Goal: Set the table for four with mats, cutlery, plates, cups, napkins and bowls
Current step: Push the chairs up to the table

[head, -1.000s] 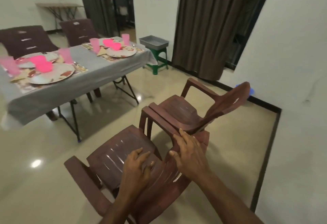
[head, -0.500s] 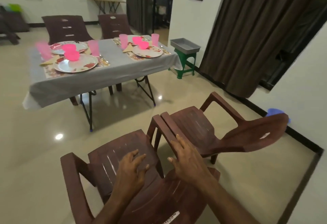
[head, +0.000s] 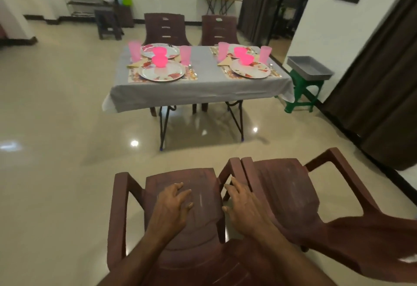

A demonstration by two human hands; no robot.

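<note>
I see my left hand (head: pixel 173 209) spread flat, fingers apart, over the seat of the near brown chair (head: pixel 180 197), gripping nothing. My right hand (head: pixel 244 206) is also spread, fingers loose, reaching over the touching armrests toward the second brown chair (head: pixel 284 186) just beside the first; whether it presses on anything I cannot tell. Well ahead stands the table (head: pixel 198 87) under a grey cloth. Near its left end two plates (head: pixel 161 71) sit on mats with pink bowls (head: pixel 159 61) on them and pink cups (head: pixel 135 50) alongside; near the right end lies a matching pair of settings. Two more chairs stand along the far edge.
</note>
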